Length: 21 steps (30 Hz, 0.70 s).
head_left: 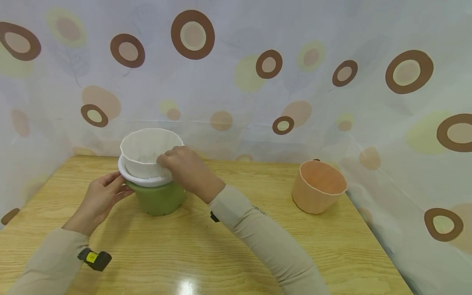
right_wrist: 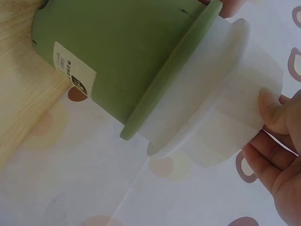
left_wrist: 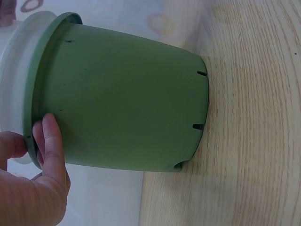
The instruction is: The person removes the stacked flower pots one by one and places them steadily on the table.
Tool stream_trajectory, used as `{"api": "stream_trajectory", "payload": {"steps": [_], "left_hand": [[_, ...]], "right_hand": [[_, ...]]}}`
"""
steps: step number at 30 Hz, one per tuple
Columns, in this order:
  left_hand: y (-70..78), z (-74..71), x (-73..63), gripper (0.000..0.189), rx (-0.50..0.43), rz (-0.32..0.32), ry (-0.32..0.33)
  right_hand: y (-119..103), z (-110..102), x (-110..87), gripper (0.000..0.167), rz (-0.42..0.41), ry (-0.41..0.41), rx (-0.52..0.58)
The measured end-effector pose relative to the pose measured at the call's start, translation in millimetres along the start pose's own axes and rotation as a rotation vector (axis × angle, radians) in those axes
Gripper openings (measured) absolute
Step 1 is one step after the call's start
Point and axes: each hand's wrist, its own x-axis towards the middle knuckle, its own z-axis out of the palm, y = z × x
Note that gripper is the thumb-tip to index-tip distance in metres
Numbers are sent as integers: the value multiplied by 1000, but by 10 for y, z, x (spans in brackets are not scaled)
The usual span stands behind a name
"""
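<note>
A green flower pot (head_left: 159, 200) stands upright on the table at the left. Nested in its mouth is a white pot with a thick rounded rim (head_left: 141, 181), and inside that sits a thin-walled white pot with a wavy edge (head_left: 137, 167), which rises above both. My left hand (head_left: 100, 197) grips the green pot's rim, thumb on one side and fingers beneath, as the left wrist view shows. With my right hand (head_left: 189, 169) I pinch the edge of the upper white pot between thumb and fingers. The lower parts of both white pots are hidden inside the green one.
A peach-coloured pot (head_left: 313, 198) with a wavy edge stands at the right of the wooden table (head_left: 184, 250). Behind the table hangs a pale sheet (head_left: 236, 53) patterned with brown rings. A printed label (right_wrist: 75, 68) shows on the green pot's side.
</note>
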Motion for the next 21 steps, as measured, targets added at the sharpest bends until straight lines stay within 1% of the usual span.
{"api": "stream_trajectory", "payload": {"steps": [8,15,21], "left_hand": [[-5,8,7,80,6,-22,10],[-21,3,0,80,1,-29,6],[-16,0,10,79,-9,1,-5]], "right_hand": [[-1,-63,2,32,4,30,-16],[-10,-73,-16,32,-8,51,-28],[-6,-104,-5,33,-1,80,-31]]}}
